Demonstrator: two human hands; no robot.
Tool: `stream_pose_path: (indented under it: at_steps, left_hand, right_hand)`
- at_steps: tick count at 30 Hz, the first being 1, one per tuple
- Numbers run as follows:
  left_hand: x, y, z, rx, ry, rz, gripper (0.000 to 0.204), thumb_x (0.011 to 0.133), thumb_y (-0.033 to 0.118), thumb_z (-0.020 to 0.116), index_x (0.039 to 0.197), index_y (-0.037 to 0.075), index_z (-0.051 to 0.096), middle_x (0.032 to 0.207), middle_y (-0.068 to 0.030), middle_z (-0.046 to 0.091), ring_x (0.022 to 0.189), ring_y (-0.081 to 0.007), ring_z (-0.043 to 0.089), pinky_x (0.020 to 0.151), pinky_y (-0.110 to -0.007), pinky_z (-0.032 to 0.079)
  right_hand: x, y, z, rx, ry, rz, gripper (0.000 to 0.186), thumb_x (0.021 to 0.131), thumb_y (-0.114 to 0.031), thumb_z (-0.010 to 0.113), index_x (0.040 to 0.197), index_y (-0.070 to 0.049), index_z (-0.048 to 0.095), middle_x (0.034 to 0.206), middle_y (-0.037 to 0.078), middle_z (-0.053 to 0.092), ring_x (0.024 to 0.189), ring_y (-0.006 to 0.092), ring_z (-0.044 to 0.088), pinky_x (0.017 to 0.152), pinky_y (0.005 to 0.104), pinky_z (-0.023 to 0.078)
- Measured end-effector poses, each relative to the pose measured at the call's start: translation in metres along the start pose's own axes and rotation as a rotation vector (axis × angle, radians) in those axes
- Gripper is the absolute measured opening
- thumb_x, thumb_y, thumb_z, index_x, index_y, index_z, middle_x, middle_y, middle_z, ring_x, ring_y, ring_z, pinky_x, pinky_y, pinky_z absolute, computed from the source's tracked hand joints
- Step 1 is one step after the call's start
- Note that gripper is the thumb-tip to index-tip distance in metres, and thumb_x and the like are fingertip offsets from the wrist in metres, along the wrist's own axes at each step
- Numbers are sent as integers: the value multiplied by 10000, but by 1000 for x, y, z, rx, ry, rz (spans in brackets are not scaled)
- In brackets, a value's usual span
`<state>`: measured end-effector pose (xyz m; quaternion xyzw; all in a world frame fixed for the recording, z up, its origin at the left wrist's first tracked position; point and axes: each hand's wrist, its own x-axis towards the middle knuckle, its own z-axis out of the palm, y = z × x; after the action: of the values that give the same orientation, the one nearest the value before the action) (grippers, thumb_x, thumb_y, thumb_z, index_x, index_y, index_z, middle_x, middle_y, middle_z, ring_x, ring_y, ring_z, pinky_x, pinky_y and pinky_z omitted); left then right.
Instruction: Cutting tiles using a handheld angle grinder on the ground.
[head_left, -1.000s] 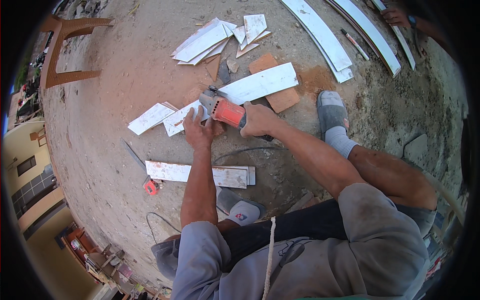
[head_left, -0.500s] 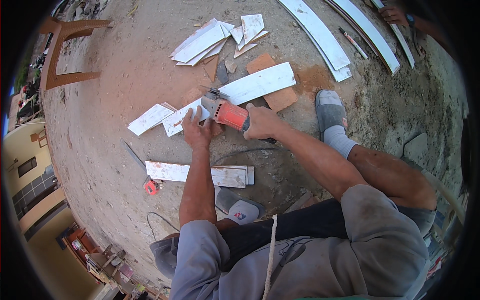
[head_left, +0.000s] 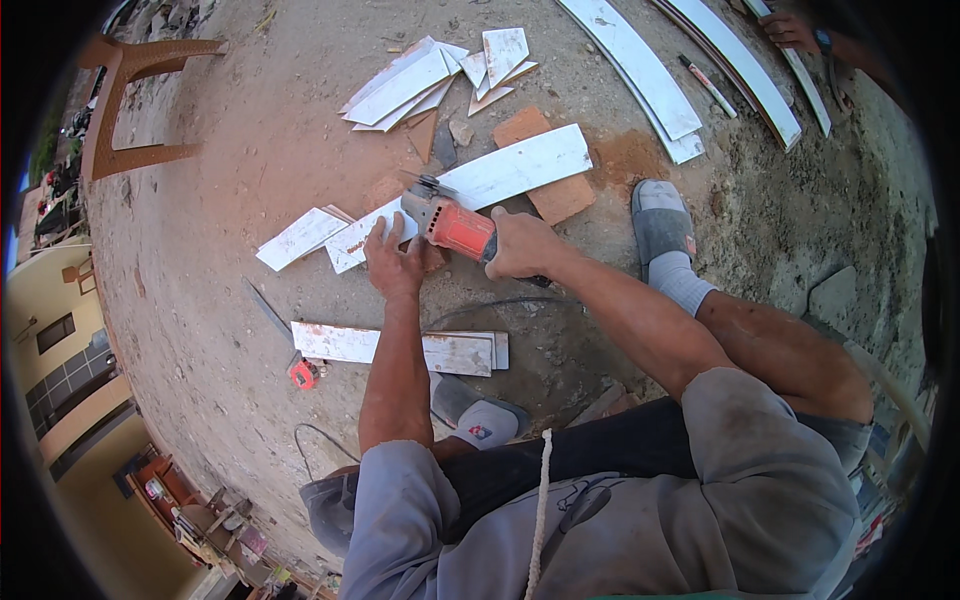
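My right hand (head_left: 525, 245) is wrapped round the rear of a red and grey angle grinder (head_left: 462, 230). The grinder's disc (head_left: 430, 184) meets a long white tile strip (head_left: 520, 168), which rests across reddish bricks (head_left: 562, 200). On the strip's near left part, my left hand (head_left: 394, 258) lies with its fingers spread, just left of the grinder's head. Another white tile piece (head_left: 300, 238) lies by the strip's left end. The disc's exact contact with the strip is hard to make out.
Cut tile pieces (head_left: 405, 85) are heaped beyond the bricks. Long strips (head_left: 635, 70) and a marker (head_left: 708, 86) lie at the upper right, near another person's hand (head_left: 788, 31). Closer in are stacked strips (head_left: 455, 352), a red tape measure (head_left: 303, 375) and a dark cable (head_left: 480, 303).
Both hands, the grinder and the tile strip stay almost in place. The reddish dust haze on the left looks slightly wider.
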<state>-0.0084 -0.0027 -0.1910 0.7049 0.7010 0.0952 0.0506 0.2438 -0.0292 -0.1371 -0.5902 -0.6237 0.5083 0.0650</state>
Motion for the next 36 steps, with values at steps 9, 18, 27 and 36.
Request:
stream_pose_path:
  at_steps: [9,18,27,36]
  left_hand:
    - [-1,5,-3,14,-5,11,574,740,229,797,1290,235,634,1351,-88,522,1234,-275,497,1020,-383,434]
    - [-1,1,0,-3,29,27,573,733,207,801,1283,229,637,1338,-94,536,1203,-285,518,1005,-383,448]
    - [-2,5,-1,-16,16,1,566,745,231,803,1285,221,636,1355,-104,526,1215,-283,515,1010,-380,445]
    - [-2,2,0,-28,14,22,557,748,225,799,1281,219,638,1356,-108,521,1251,-280,501,1032,-377,429]
  right_hand:
    - [3,1,0,31,-5,-4,702,580,-264,763,1123,100,506,984,295,651,960,427,644,833,455,519]
    - [-12,9,2,21,25,-20,630,596,-265,763,1059,68,495,952,295,647,948,438,640,819,463,514]
    - [-21,13,-2,13,16,-7,645,579,-278,789,1057,45,500,944,275,662,947,422,653,821,468,526]
    - [-2,5,0,15,27,-4,640,584,-264,759,1065,74,508,940,291,653,929,435,647,815,463,520]
